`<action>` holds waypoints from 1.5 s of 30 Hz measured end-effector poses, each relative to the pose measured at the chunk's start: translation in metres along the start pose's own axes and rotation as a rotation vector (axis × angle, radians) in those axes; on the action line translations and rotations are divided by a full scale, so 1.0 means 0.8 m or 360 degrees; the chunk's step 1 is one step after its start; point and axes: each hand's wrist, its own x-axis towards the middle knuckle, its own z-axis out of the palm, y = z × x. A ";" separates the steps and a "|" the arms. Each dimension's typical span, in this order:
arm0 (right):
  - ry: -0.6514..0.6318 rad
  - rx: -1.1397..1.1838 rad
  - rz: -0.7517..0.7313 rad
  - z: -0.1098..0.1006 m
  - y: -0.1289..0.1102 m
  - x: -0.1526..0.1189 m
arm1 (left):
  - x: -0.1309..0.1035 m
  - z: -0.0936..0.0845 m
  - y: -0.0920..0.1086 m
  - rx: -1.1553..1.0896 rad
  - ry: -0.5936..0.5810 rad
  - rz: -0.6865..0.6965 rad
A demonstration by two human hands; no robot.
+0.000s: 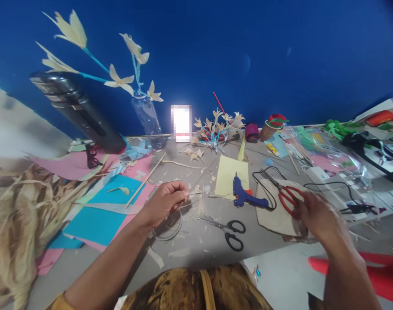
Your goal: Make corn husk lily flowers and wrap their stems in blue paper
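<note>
My left hand is closed in a pinch around a thin wire, whose loose coil hangs just below the fingers over the table. At the right, my right hand has its fingers closed on the red handles of a pair of scissors, with the blades pointing up and left over a cream pad. Between the hands lie black-handled scissors and a blue glue gun, its tip resting on a yellow paper sheet.
A dark flask and a clear bottle with pale flowers stand at the back left. Blue sheets and dried husks cover the left side. A flower bunch sits at the back; black-handled pliers lie right.
</note>
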 end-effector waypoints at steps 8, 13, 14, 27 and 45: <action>-0.0268 -0.0244 -0.0191 0.040 0.049 0.020 | 0.002 0.005 -0.003 -0.0024 0.0046 0.0003; -0.0224 -0.0214 -0.0095 0.018 0.043 0.023 | 0.002 0.003 -0.004 -0.0076 0.0064 -0.0004; -0.0175 -0.0195 -0.0071 0.013 0.041 0.022 | 0.003 0.002 -0.005 -0.0092 0.0063 -0.0009; -0.1072 0.1314 -0.0278 -0.012 -0.140 -0.079 | -0.005 0.006 -0.002 -0.0195 0.0047 0.0104; -0.1031 0.1068 -0.0499 0.006 -0.230 -0.062 | -0.014 0.009 -0.001 0.0231 -0.0121 0.0236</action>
